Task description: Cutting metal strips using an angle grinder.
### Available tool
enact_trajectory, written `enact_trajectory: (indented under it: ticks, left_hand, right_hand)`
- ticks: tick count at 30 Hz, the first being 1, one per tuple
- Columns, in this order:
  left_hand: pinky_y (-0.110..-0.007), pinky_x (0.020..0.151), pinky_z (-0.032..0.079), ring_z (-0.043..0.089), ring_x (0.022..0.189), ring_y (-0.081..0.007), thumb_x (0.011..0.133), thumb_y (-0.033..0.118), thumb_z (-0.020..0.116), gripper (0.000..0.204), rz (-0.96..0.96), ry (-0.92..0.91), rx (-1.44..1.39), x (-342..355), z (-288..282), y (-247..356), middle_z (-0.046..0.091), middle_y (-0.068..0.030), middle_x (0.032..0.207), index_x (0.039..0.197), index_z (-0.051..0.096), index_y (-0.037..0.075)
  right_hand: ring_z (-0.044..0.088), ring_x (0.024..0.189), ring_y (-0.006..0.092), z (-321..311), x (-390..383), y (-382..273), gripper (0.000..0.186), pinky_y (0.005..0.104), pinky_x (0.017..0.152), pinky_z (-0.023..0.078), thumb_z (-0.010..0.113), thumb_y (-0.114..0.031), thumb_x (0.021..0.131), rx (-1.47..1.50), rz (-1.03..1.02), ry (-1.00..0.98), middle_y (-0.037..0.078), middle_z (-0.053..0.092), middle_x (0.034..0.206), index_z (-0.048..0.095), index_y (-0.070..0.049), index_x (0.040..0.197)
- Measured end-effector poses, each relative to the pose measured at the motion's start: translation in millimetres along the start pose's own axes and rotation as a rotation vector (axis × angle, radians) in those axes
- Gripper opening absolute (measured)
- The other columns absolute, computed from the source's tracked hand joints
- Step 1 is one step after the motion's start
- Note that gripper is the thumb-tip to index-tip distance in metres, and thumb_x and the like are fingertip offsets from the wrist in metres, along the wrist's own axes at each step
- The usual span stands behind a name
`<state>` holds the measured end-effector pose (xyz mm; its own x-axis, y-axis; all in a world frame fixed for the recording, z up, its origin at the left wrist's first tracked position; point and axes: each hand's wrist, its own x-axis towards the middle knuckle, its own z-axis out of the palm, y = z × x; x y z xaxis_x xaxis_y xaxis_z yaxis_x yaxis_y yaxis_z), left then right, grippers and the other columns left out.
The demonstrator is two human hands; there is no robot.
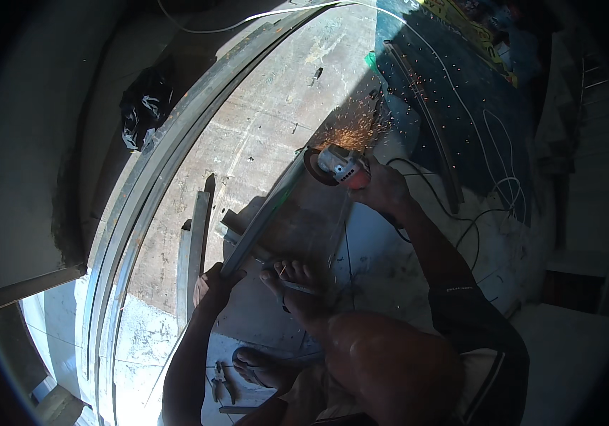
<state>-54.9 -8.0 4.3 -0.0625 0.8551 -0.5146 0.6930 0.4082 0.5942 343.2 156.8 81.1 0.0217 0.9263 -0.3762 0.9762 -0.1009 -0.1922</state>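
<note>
My right hand (381, 190) grips an angle grinder (342, 166) with a silver head and red body. Its dark disc meets the upper end of a grey metal bar (269, 206), throwing orange sparks up and to the right. My left hand (218, 284) is closed round the bar's lower end. Under the bar lies a short metal offcut (232, 221); two more pieces (196, 241) lie left of it. My bare feet (289, 284) are beside the bar.
Long metal bars (141, 163) run along the left side of the board (262, 106). A black bag (145, 106) lies beyond them. Cables (503, 177) snake over a dark sheet at right, beside another bar (425, 113). Pliers (221, 383) lie near my left foot.
</note>
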Motion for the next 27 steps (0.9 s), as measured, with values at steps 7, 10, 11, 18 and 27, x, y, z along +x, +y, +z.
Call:
enact_trajectory:
  ticks: [7,10,11,18,27]
  left_hand:
    - [-0.049,0.067,0.05,0.069,0.079,-0.0419,0.084,0.051,0.078,0.049,-0.047,-0.065,0.044,-0.6,-2.3,2.3,0.068,-0.021,0.078,0.098,0.066,0.005]
    - [-0.043,0.055,0.043,0.055,0.055,-0.0264,0.083,0.044,0.081,0.047,-0.026,-0.001,0.006,-0.6,-0.4,2.7,0.059,-0.0163,0.062,0.083,0.061,0.001]
    - [-0.043,0.055,0.043,0.056,0.055,-0.0269,0.084,0.044,0.081,0.047,-0.011,0.01,0.003,-0.8,0.2,2.6,0.059,-0.0165,0.063,0.084,0.062,0.001]
    - [-0.042,0.057,0.044,0.059,0.057,-0.0257,0.086,0.043,0.079,0.042,-0.015,0.023,-0.017,-1.2,2.1,0.2,0.062,-0.0154,0.065,0.088,0.066,0.003]
    - [-0.039,0.055,0.042,0.054,0.054,-0.0219,0.087,0.039,0.08,0.038,0.014,0.032,-0.013,-2.0,2.7,0.1,0.06,-0.0143,0.062,0.091,0.068,0.003]
  right_hand:
    - [0.069,0.104,0.0413,-0.6,4.1,3.0,0.087,0.049,0.09,0.055,0.084,-0.042,0.066,-0.029,0.002,-0.018,0.022,0.069,0.113,0.047,-0.003,0.134]
    - [0.068,0.104,0.0411,-0.9,4.9,4.1,0.088,0.0491,0.09,0.055,0.084,-0.042,0.066,-0.034,0.003,-0.025,0.022,0.069,0.114,0.046,-0.003,0.136]
    - [0.068,0.105,0.0412,-0.6,4.7,4.2,0.089,0.0492,0.09,0.055,0.084,-0.041,0.067,-0.035,-0.003,-0.018,0.023,0.069,0.114,0.046,-0.003,0.137]
    - [0.071,0.1,0.0397,0.6,4.0,1.4,0.078,0.0493,0.087,0.057,0.082,-0.043,0.068,-0.039,-0.001,0.022,0.022,0.071,0.106,0.052,-0.003,0.127]
    - [0.07,0.102,0.0393,0.5,3.6,-1.5,0.075,0.0493,0.088,0.057,0.083,-0.043,0.069,-0.069,-0.007,0.016,0.022,0.071,0.108,0.053,-0.002,0.125]
